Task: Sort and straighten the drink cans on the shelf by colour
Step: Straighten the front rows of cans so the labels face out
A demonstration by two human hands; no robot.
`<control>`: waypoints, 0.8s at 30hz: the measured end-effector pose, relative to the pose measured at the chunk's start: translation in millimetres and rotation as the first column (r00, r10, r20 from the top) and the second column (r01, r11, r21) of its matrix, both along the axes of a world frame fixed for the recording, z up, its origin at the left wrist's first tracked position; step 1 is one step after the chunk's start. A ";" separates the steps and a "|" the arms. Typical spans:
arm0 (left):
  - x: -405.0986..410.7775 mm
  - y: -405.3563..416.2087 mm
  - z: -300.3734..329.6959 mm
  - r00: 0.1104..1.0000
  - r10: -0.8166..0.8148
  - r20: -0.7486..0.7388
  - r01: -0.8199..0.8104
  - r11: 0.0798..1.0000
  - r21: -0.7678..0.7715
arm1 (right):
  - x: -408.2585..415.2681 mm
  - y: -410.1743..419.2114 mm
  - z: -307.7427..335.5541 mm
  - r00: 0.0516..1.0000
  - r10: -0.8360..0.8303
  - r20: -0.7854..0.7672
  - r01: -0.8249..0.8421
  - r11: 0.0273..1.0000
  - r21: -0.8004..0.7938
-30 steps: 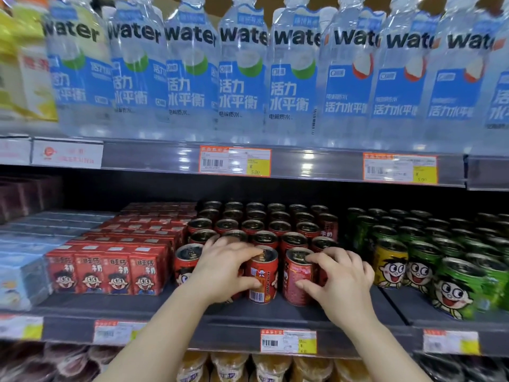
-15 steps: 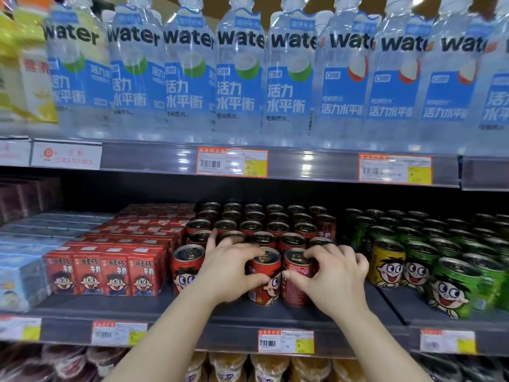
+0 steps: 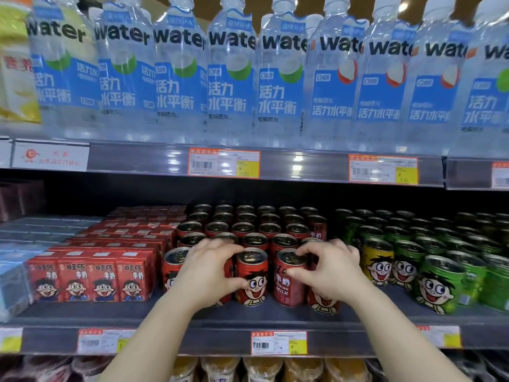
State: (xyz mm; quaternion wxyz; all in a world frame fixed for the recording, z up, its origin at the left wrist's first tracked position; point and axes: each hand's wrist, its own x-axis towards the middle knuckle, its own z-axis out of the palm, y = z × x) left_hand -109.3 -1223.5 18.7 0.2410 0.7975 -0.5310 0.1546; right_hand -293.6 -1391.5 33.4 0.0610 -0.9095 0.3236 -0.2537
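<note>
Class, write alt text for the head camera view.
Two hands grip red drink cans at a shop shelf's front: the left hand turns a cartoon-face can, the right hand a can showing text. Green cans stand right, red cartons left.

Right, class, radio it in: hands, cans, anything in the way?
Left hand grips front red can. Right hand pinches next red can. Yellow can beside them, heading green row.

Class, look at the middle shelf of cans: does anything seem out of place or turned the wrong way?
Yes. One yellow can stands at the front of the green cans, so its colour is misplaced. Among the red cans, the one under the right hand shows lettering, while its neighbour by the left hand shows the cartoon face.
</note>
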 end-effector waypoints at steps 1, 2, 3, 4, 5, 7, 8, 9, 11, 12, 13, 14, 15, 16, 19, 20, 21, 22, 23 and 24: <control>-0.8 4.5 -1.6 1.000 0.021 0.014 -0.021 1.000 -0.017 | 1.6 5.1 -2.9 0.999 -0.037 0.022 0.038 0.999 -0.036; -1.5 8.7 -4.6 0.999 0.037 0.039 -0.035 0.998 -0.055 | 3.4 10.3 -6.2 0.996 -0.075 0.057 0.079 0.994 -0.074; -2.6 12.7 -8.6 0.996 0.053 0.069 -0.045 0.992 -0.117 | 4.8 14.7 -10.4 0.989 -0.095 0.110 0.106 0.989 -0.099; -4.7 14.1 -13.2 0.994 0.064 0.085 -0.047 0.980 -0.193 | 4.8 17.7 -14.8 0.980 -0.094 0.175 0.113 0.988 -0.103; -10.2 11.9 -17.0 0.994 0.058 0.088 -0.031 0.960 -0.277 | 2.9 20.0 -18.8 0.969 -0.081 0.235 0.104 0.990 -0.090; -28.1 -1.1 -19.3 0.996 -0.001 0.087 0.036 0.916 -0.400 | -4.1 22.0 -26.3 0.947 -0.061 0.314 0.084 0.995 -0.059; -37.8 -11.1 -18.1 0.994 -0.054 0.090 0.088 0.899 -0.429 | -8.9 21.8 -29.4 0.936 -0.061 0.347 0.086 0.995 -0.055; -47.8 -22.7 -16.5 0.989 -0.118 0.094 0.147 0.884 -0.444 | -15.1 20.4 -32.4 0.922 -0.072 0.380 0.097 0.994 -0.049; -68.6 -46.1 -13.3 0.969 -0.237 0.067 0.242 0.861 -0.448 | -34.2 13.0 -38.0 0.898 -0.128 0.420 0.145 0.989 -0.009; -78.9 -57.1 -11.7 0.959 -0.279 0.038 0.266 0.854 -0.447 | -47.1 6.5 -41.7 0.895 -0.166 0.413 0.178 0.984 0.008; -90.0 -67.3 -9.9 0.953 -0.303 0.006 0.275 0.856 -0.437 | -61.9 -1.7 -45.5 0.896 -0.204 0.394 0.217 0.976 0.012; -102.7 -77.2 -9.8 0.949 -0.314 -0.020 0.277 0.864 -0.420 | -79.0 -11.4 -48.9 0.895 -0.245 0.374 0.261 0.965 0.007; -116.4 -86.5 -9.8 0.944 -0.325 -0.048 0.280 0.871 -0.404 | -97.0 -22.0 -50.9 0.886 -0.286 0.365 0.306 0.952 0.004; -128.9 -96.7 -9.9 0.938 -0.339 -0.070 0.286 0.872 -0.398 | -114.1 -32.3 -50.4 0.870 -0.326 0.369 0.349 0.937 0.005; -168.3 -132.5 -9.1 0.924 -0.378 -0.060 0.326 0.859 -0.396 | -154.6 -66.2 -45.0 0.820 -0.429 0.378 0.446 0.894 0.048; -181.7 -145.6 -8.7 0.922 -0.384 -0.056 0.333 0.857 -0.393 | -165.9 -78.3 -44.7 0.814 -0.441 0.378 0.455 0.889 0.058; -194.7 -159.5 -9.2 0.920 -0.382 -0.085 0.321 0.862 -0.393 | -177.0 -90.1 -46.3 0.820 -0.437 0.370 0.447 0.892 0.064; -206.3 -175.2 -9.5 0.918 -0.365 -0.157 0.278 0.873 -0.401 | -187.0 -101.6 -47.4 0.838 -0.418 0.351 0.423 0.904 0.066; -215.3 -190.8 -9.8 0.908 -0.333 -0.255 0.210 0.888 -0.409 | -195.1 -112.3 -48.6 0.859 -0.392 0.328 0.393 0.917 0.067; -220.0 -207.1 -12.3 0.884 -0.303 -0.357 0.137 0.897 -0.421 | -202.0 -121.6 -50.3 0.877 -0.370 0.307 0.366 0.928 0.072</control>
